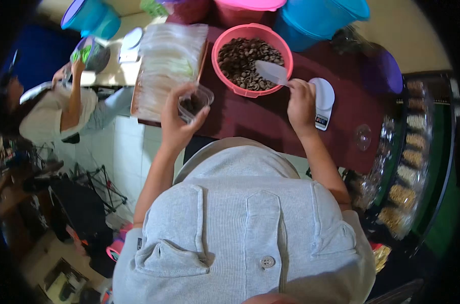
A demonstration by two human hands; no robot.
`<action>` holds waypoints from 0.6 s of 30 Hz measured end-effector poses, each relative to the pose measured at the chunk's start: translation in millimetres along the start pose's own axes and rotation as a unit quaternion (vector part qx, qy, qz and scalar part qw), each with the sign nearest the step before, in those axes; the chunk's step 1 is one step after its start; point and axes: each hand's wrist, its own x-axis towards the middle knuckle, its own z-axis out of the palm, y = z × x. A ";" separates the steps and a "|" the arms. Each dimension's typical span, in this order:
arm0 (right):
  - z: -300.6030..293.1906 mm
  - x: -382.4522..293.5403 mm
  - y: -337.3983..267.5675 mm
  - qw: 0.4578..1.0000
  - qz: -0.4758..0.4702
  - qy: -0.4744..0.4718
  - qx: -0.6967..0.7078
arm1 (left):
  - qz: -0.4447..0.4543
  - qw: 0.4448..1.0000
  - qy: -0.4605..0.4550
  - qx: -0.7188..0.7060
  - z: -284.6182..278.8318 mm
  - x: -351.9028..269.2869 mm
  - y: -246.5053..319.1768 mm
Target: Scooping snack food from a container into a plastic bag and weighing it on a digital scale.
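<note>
My left hand (182, 119) holds a small clear plastic cup (195, 102), tilted, with some dark brown pieces in it. It is in front of a stack of clear plastic bags (165, 64) on a tray. My right hand (302, 104) grips the handle of a translucent plastic scoop (271, 72), whose blade rests over the dark brown pieces (241, 57) in a round pink tub (219, 79). Just beyond my right hand, a white digital kitchen scale (325, 95) lies on the dark red tablecloth (253, 117), partly hidden by the hand.
Blue (302, 26) and pink lidded tubs (249, 7) stand behind the pink tub. A clear round lid (363, 137) lies at the table's right. Packed snack bags (412, 159) line a rack at right. At left, another person (59, 106) works at a second table with a scale (131, 43).
</note>
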 end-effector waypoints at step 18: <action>-211.4 -198.5 269.9 0.688 0.669 -0.060 -0.276 | 0.048 0.995 0.043 -0.072 -6.8 36.6 -15.5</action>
